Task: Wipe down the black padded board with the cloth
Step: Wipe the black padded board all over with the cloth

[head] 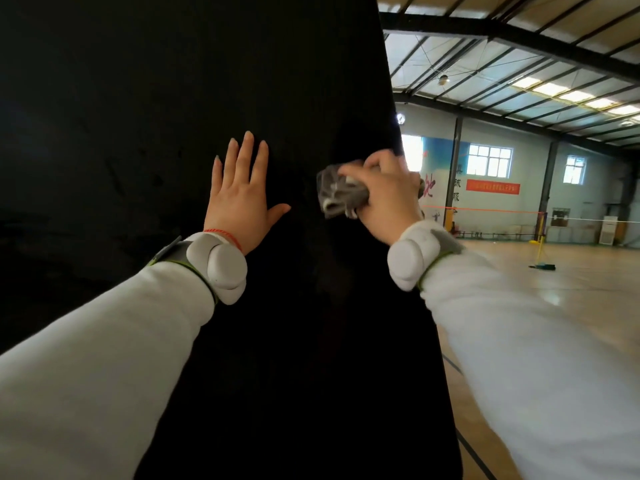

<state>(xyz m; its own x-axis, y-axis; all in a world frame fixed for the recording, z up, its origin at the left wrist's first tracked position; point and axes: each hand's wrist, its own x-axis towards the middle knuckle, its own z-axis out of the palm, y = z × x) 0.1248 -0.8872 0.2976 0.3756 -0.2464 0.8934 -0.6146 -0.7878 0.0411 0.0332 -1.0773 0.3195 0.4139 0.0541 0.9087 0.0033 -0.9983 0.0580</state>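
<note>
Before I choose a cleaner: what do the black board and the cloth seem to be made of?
Black board: looks like matte fabric or vinyl over padding; it gives no shine and shows faint scuffs, though it is too dark to be sure. Cloth: soft grey woven or microfibre textile, judging by how it bunches into folds in the right hand.

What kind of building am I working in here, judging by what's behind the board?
Most likely an indoor sports hall, probably badminton. Past the black padded board there is a polished wooden court floor, a low net strung across it, and a high steel-truss roof with skylights.
</note>
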